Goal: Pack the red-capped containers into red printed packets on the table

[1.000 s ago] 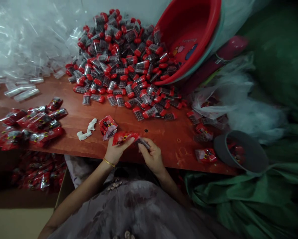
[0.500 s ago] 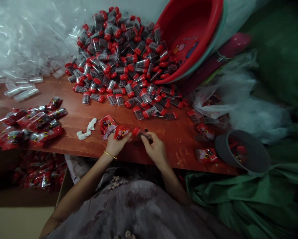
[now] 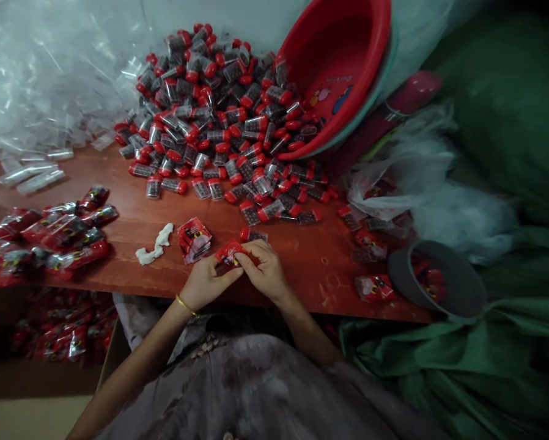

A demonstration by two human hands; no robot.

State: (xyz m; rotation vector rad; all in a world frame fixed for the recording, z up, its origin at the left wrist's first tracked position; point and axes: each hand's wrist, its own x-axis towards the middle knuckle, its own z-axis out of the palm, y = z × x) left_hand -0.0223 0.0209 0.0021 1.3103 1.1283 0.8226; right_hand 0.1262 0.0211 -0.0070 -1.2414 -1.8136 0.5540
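My left hand (image 3: 203, 282) is closed on a small red printed packet (image 3: 230, 253), which sits between its thumb and fingers. From the other side, my right hand (image 3: 263, 267) pinches the same packet, and the fingertips of both hands nearly meet there. Just beyond my right fingers is a clear container with a red cap (image 3: 252, 234) and dark contents; whether the fingers touch it I cannot tell. A short stack of flat red packets (image 3: 194, 239) lies on the table past my left hand. Left of the stack is a crumpled white strip (image 3: 154, 244).
A big heap of red-capped containers (image 3: 219, 134) leans against a tilted red basin (image 3: 329, 122). Filled red packets (image 3: 58, 232) lie at left, clear tubes (image 3: 31, 174) behind them. A grey bowl (image 3: 398, 269) stands at right. Below the table's left edge, a box holds more packets (image 3: 68, 324).
My right hand has moved left from the red-capped container to the packet and now pinches it alongside my left hand. The whole view has shifted slightly.
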